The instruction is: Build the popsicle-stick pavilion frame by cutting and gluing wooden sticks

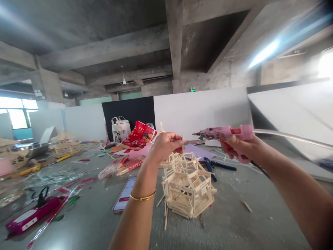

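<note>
My left hand [170,143] pinches a short wooden stick [182,139] held upright, just above a model building made of wooden sticks [191,191]. In my right hand [238,147] is a pink hot glue gun [223,133], its metal nozzle aimed left towards the stick but apart from it. A long clear glue stick [291,136] trails out of the back of the gun. The many-sided model stands on the grey table, open at its upper part. Loose sticks [165,217] lie at its left foot.
A phone [125,194] lies left of the model, and dark blue pliers [220,165] lie behind it on the right. Further left are a magenta power strip [33,213] and plastic wrappers. Red packaging [137,135], a white bag [121,130] and another stick model [64,146] stand behind.
</note>
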